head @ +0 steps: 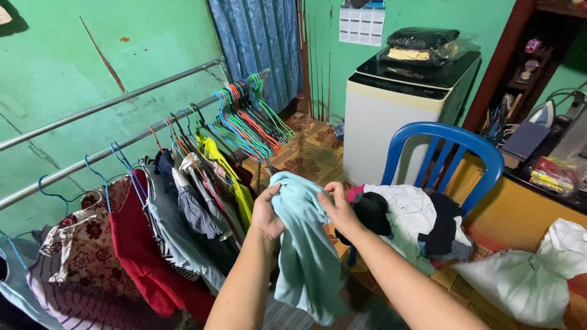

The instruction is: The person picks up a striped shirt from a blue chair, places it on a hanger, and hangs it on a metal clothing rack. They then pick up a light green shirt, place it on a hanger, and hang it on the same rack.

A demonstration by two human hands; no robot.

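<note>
Both my hands hold up a light teal garment [306,250] in front of me. My left hand [267,214] pinches its top left edge, and my right hand [338,211] grips the top right edge. The cloth hangs down limp between my forearms. To the left runs a metal clothes rack [122,98] with several garments on hangers [153,232], and a bunch of empty coloured hangers [247,119] bunched at its far end. Right behind my right hand, a blue plastic chair [449,143] carries a pile of clothes [416,223].
A white washing machine [397,101] with a black bag on top stands at the back. A blue curtain [260,43] hangs in the corner. A stuffed white sack [532,275] lies at the right, beside an orange counter [520,208] with an iron [543,113].
</note>
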